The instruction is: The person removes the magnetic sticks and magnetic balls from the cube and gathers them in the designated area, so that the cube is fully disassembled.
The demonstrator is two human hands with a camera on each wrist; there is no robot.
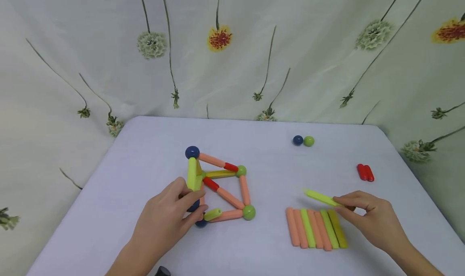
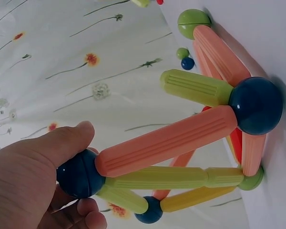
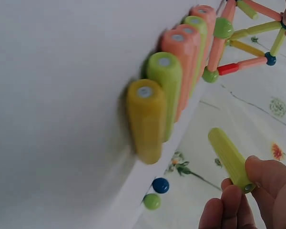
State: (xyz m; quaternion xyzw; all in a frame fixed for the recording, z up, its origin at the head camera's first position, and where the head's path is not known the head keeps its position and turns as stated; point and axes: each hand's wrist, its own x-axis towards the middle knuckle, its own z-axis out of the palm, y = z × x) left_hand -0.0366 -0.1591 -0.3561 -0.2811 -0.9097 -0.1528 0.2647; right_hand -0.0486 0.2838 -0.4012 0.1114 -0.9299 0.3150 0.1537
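A frame of magnetic rods and balls stands on the left part of the table, with a salmon rod [image 2: 167, 140], yellow-green rods and dark blue and green balls joined together. My left hand [image 1: 163, 215] grips a dark blue ball [image 2: 80, 175] at one raised corner of it. Near that hand, a short yellow-green rod [image 2: 195, 87] sticks out from another blue ball [image 2: 255, 106] at the base. On the right, my right hand [image 1: 374, 217] pinches a yellow-green magnetic rod [image 1: 321, 197] by one end, above the table and apart from the frame.
Below the right hand lies a row of salmon, yellow-green and yellow rods [image 1: 308, 227]. A blue ball [image 1: 298, 140] and a green ball [image 1: 309, 141] sit farther back. Two short red rods [image 1: 365, 172] lie at the right. Flowered cloth [image 1: 232, 74] hangs behind the white table [image 1: 269, 159].
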